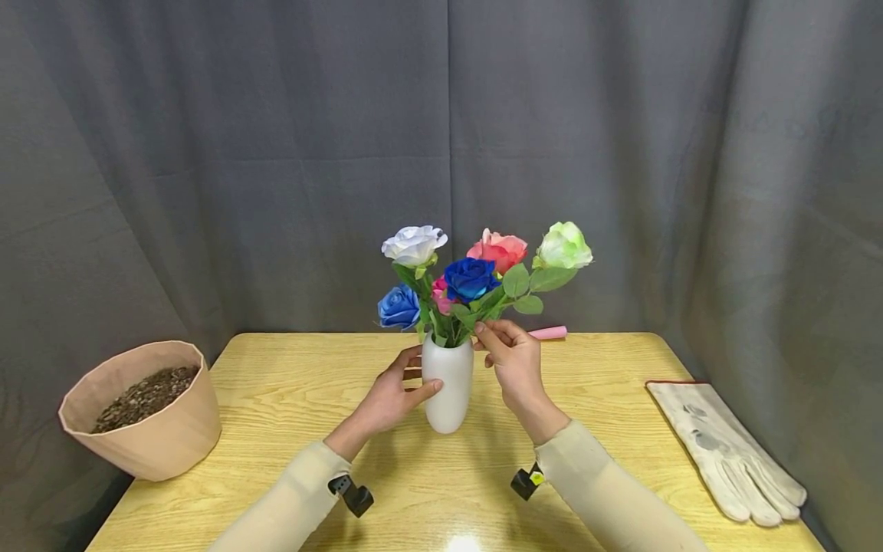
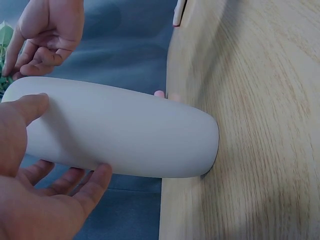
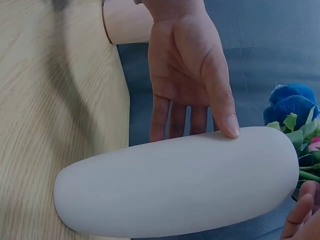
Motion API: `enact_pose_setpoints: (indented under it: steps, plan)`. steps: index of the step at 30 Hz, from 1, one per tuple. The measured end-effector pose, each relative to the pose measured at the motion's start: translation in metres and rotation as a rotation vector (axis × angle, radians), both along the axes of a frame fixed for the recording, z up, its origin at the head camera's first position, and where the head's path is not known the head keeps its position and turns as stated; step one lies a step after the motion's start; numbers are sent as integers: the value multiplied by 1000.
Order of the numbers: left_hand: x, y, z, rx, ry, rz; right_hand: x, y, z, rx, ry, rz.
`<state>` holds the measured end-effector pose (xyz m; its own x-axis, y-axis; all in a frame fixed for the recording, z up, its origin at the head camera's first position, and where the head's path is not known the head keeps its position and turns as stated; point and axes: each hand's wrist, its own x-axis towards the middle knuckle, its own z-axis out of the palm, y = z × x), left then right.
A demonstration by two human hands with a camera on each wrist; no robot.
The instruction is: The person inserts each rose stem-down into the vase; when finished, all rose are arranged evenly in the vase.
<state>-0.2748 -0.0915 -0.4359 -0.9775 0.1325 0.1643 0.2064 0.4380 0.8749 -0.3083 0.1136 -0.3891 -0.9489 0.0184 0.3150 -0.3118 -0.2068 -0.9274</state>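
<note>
A white vase [image 1: 447, 389] stands upright on the table, holding several artificial roses. My left hand [image 1: 390, 397] grips it from the left, thumb on the near side and fingers behind; the right wrist view shows this left hand [image 3: 187, 75] against the vase wall. At the vase's mouth, my right hand [image 1: 516, 366] pinches a green rose stem between thumb and forefinger, though the leaves partly hide the grip. Above are a white rose [image 1: 414, 245], a light blue rose [image 1: 399, 307], a dark blue rose [image 1: 471, 279], a coral rose [image 1: 498, 249] and a pale green rose [image 1: 564, 245]. A pink rose [image 1: 442, 295] is partly hidden.
On the left, a beige fabric pot [image 1: 179, 429] holds dark soil. A pair of pale work gloves [image 1: 724, 452] lies at the right edge of the wooden table [image 1: 290, 383]. Behind the right hand lies a pink cylindrical object [image 1: 549, 333]. Grey curtains [image 1: 331, 153] hang behind the table.
</note>
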Motion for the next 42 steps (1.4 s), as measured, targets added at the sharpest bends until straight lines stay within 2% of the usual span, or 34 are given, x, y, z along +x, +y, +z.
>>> enact_pose_setpoints:
  steps: [10, 24, 28, 35, 42]
  plan:
    - [-1, -1, -2, 8, 0, -4, 2, 1, 2, -51, 6, -15]
    - [-2, -1, -3, 11, 5, -9, 0, 1, 5, -26, 60, -22]
    - [-1, 0, -2, 9, 0, -6, -2, -1, 1, 14, 84, -32]
    - [-1, -1, -2, 8, 0, -11, -4, -4, -8, 132, 38, -29]
    - [-1, -1, -2, 10, 3, -8, -2, -5, -6, 47, 39, -41]
